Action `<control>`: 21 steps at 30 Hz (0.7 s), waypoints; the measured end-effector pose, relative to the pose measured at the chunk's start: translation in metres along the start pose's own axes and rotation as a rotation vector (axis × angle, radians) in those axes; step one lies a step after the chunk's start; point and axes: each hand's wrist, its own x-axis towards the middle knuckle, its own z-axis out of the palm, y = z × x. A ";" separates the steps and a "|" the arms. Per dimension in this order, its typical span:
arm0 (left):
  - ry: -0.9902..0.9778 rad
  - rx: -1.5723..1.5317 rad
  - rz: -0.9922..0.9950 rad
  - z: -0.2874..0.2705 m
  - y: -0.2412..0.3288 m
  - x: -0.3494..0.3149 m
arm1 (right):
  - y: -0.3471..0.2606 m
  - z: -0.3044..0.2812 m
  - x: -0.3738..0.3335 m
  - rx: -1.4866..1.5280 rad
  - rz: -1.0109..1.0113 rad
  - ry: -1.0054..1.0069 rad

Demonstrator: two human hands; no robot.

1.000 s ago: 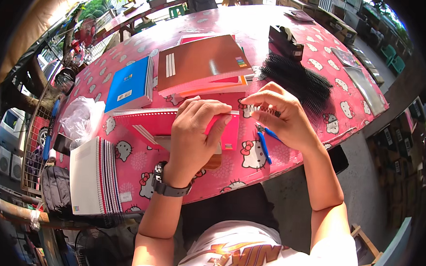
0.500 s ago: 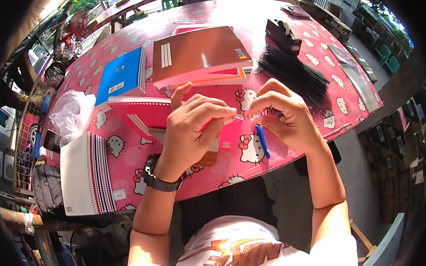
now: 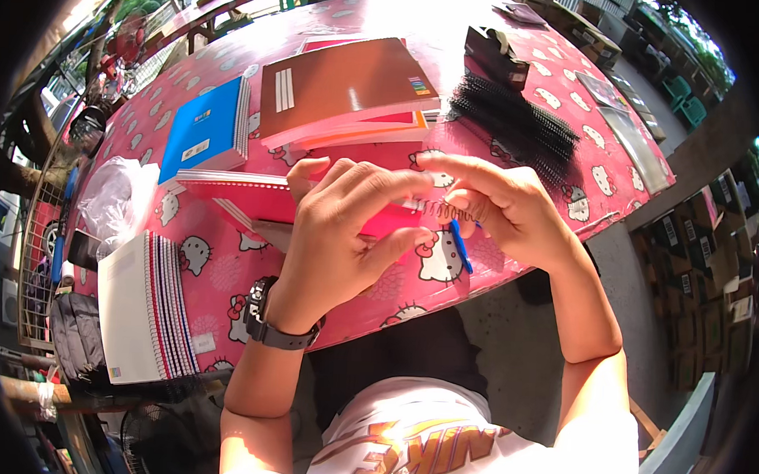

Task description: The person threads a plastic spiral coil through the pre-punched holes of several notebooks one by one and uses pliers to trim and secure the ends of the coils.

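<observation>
A pink-covered notebook, with a row of binding holes along its upper edge, lies in front of me, partly hidden by my left hand. That hand is open, thumb and index finger apart around the notebook's right end. At this end a dark spiral binding coil reaches the holes. My right hand grips the coil with its fingers curled, index finger stretched toward the left hand. Just below the coil, a blue pen-like tool rests on the table.
On the pink patterned table are a brown notebook stack, blue notebooks, white spiral notebooks and a plastic bag. A pile of black coils sits at the right, beside a black tape dispenser.
My left thumb and index finger have parted from their pinch at the notebook's corner. My right index finger has straightened leftward, and more of the coil shows between the hands.
</observation>
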 end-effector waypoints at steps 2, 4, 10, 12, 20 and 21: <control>-0.063 0.031 0.007 0.002 -0.004 -0.003 | 0.007 -0.011 0.004 0.044 0.030 0.084; -0.098 0.138 0.013 0.000 0.002 -0.003 | 0.030 -0.037 0.003 0.132 0.156 0.252; -0.020 0.169 0.075 0.004 0.011 0.003 | 0.151 -0.055 -0.052 -0.738 0.797 0.313; -0.059 0.230 0.057 0.000 0.001 -0.002 | 0.163 -0.022 -0.045 -0.811 0.793 0.327; 0.001 0.186 0.043 0.001 0.002 0.000 | 0.182 0.009 -0.025 -0.905 0.697 0.306; -0.063 0.150 0.038 -0.002 0.000 -0.002 | 0.179 0.006 -0.023 -0.860 0.677 0.295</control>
